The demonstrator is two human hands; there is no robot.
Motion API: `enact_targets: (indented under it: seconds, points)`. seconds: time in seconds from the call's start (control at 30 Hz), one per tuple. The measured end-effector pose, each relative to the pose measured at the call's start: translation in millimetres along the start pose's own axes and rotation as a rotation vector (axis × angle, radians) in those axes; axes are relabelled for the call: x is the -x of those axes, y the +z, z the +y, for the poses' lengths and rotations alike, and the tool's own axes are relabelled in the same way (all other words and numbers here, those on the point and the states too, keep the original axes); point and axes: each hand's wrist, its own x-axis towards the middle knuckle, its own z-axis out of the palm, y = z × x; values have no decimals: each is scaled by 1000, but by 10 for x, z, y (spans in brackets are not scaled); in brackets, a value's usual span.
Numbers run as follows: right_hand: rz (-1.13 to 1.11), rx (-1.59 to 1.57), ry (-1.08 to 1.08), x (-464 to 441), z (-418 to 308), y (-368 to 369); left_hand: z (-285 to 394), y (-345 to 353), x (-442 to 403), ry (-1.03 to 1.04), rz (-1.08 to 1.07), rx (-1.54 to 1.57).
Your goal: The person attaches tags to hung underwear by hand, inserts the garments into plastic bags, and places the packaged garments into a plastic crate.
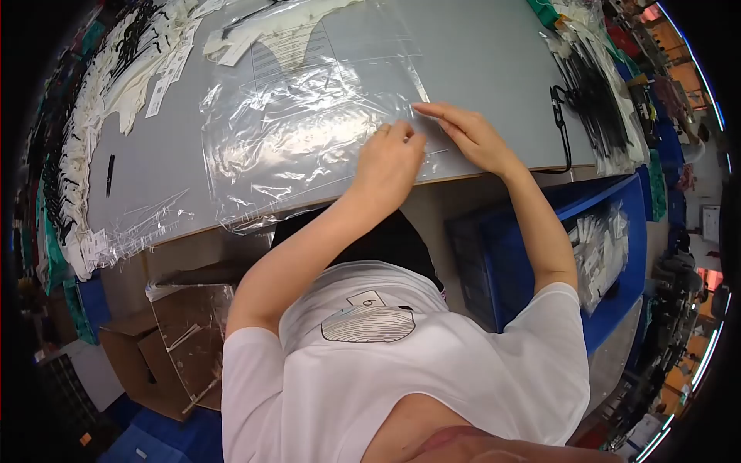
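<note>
A large clear plastic bag (270, 147) with printed text near its top lies on the grey table, creased and shiny. A cream garment with a white tag (238, 49) shows through its upper part. My left hand (390, 162) is over the bag's right side, its fingers curled and pressed onto the film; the exact pinch point is hard to see. Just to the right, at the bag's right edge, my right hand (469, 137) is held with its fingers stretched out toward the left hand. Nothing shows in the right hand.
Cream garments with tags and black straps (135, 65) are piled along the left. A black pen (110, 175) and clear plastic fasteners (150, 224) lie nearby. Black-handled snips (557, 108) sit at right beside more bagged garments (598, 92). Below stand a blue bin (532, 231) and a cardboard box (127, 351).
</note>
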Motion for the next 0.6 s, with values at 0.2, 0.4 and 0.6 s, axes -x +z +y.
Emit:
enact_targets:
  seconds: [0.2, 0.4, 0.6]
  points:
    - [-39, 125, -166, 107, 312, -82, 260, 241, -150, -99, -8, 56]
    - [3, 274, -255, 93, 451, -42, 163, 530, -236, 82, 214, 169]
    - [32, 370, -273, 42, 291, 81, -224, -588, 499, 126, -21, 431]
